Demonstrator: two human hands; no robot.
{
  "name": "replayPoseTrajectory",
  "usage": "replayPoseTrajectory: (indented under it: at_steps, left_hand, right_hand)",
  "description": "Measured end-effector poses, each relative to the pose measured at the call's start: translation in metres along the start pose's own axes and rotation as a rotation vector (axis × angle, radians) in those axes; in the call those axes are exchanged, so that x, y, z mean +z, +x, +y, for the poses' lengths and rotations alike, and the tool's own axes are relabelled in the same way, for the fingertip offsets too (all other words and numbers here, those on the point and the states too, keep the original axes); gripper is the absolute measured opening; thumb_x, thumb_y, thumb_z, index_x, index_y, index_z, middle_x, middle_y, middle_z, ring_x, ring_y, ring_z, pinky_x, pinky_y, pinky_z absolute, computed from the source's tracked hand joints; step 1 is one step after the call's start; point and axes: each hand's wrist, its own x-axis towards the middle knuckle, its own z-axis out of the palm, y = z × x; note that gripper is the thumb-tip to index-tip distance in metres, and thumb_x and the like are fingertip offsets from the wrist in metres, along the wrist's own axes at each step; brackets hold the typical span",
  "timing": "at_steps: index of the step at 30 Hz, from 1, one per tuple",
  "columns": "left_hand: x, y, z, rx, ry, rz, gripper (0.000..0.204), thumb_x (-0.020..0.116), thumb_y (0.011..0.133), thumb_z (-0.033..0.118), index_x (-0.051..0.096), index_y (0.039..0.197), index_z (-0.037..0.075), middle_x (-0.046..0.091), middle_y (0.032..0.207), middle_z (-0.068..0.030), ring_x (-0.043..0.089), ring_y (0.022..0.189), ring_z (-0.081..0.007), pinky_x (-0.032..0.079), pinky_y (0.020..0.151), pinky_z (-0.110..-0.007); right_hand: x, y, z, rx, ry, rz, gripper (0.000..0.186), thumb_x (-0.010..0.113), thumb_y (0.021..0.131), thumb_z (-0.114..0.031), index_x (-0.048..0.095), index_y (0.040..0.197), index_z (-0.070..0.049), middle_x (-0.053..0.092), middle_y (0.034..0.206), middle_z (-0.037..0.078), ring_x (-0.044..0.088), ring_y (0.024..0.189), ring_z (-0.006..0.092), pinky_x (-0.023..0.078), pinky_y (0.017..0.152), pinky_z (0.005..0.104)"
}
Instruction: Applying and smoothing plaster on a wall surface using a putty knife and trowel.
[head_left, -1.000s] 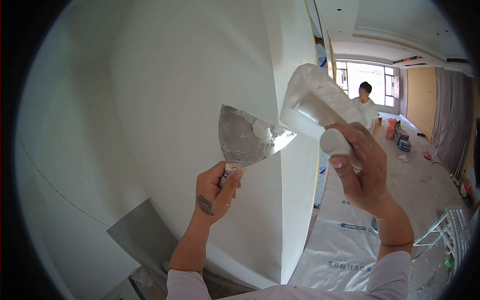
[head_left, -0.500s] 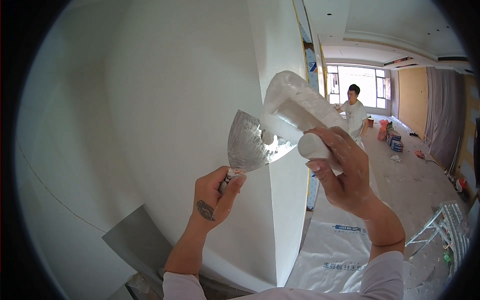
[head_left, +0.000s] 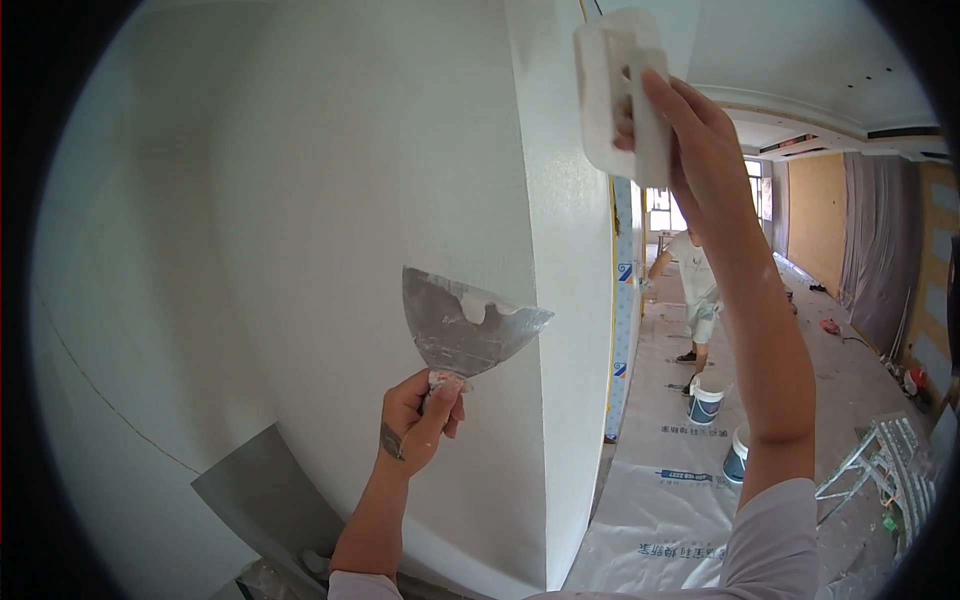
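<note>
My left hand (head_left: pixel 422 422) is closed round the short handle of a wide putty knife (head_left: pixel 462 325). Its fan-shaped metal blade points up in front of the white wall, with a dab of white putty near its upper edge. Up high at the right, my right hand (head_left: pixel 690 130) grips a pale plastering trowel (head_left: pixel 605 95) by its thick white handle. The trowel is upright beside the narrow wall face past the corner (head_left: pixel 540 300); whether it touches that face I cannot tell. The trowel is slightly blurred.
Beyond the corner, a person (head_left: pixel 692 275) in white stands on the sheeted floor (head_left: pixel 640 500). Two buckets, one a white-and-blue bucket (head_left: pixel 706 400), stand there. A metal stepladder (head_left: pixel 880 470) is at lower right, and a grey panel (head_left: pixel 275 500) leans at lower left.
My right hand has lifted the trowel up and away from the putty knife, turning it upright. My left hand has lowered the putty knife slightly leftward. The other person's position has changed, and buckets now show.
</note>
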Motion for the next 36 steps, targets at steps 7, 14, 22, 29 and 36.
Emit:
replayPoseTrajectory:
  at_steps: [7,14,22,29,36]
  left_hand:
    - [-0.008,-0.011,-0.007,-0.009,0.002,0.021,0.023,0.054,0.099,0.020,0.064,0.092,0.000,0.059,0.068,-0.0027,0.049,0.054,-0.0062,0.040,0.048,-0.022]
    - [-0.011,-0.015,-0.015,-0.016,-0.004,0.051,0.023,0.054,0.098,0.020,0.064,0.092,0.000,0.059,0.067,-0.0028,0.050,0.053,-0.0062,0.040,0.048,-0.022]
    - [-0.009,-0.014,-0.011,-0.036,0.016,0.064,0.024,0.054,0.098,0.020,0.062,0.090,-0.001,0.059,0.068,-0.0040,0.050,0.053,-0.0074,0.041,0.048,-0.023]
    - [-0.013,-0.014,-0.016,-0.076,-0.105,-0.047,0.032,0.052,0.100,0.027,0.063,0.094,-0.002,0.059,0.066,-0.0070,0.051,0.050,-0.0106,0.041,0.046,-0.025]
    - [0.010,-0.015,-0.012,-0.285,-0.394,-0.354,0.033,0.048,0.101,0.026,0.063,0.098,-0.003,0.060,0.067,-0.0099,0.052,0.052,-0.0128,0.041,0.046,-0.024]
  right_hand:
    - [0.020,0.054,0.017,0.003,0.007,-0.031,0.054,0.066,0.091,-0.031,0.053,0.116,0.015,0.063,0.091,0.017,0.066,0.077,0.0208,0.060,0.072,0.0319]
    - [0.015,0.070,0.020,0.023,-0.026,-0.053,0.066,0.069,0.089,-0.040,0.051,0.121,0.014,0.063,0.098,0.021,0.069,0.085,0.0213,0.060,0.076,0.0321]
    - [0.009,0.088,0.028,0.066,-0.016,-0.018,0.062,0.068,0.090,-0.037,0.052,0.118,0.016,0.063,0.093,0.019,0.066,0.077,0.0192,0.059,0.069,0.0293]
    - [-0.033,0.064,0.024,-0.017,0.136,-0.078,0.046,0.053,0.099,-0.033,0.053,0.117,0.010,0.061,0.087,0.012,0.059,0.071,0.0127,0.052,0.063,0.0265]
    - [-0.014,-0.042,0.052,0.292,0.761,-0.305,0.051,0.036,0.103,-0.044,0.049,0.124,0.000,0.060,0.081,0.005,0.049,0.048,0.0083,0.041,0.041,0.0206]
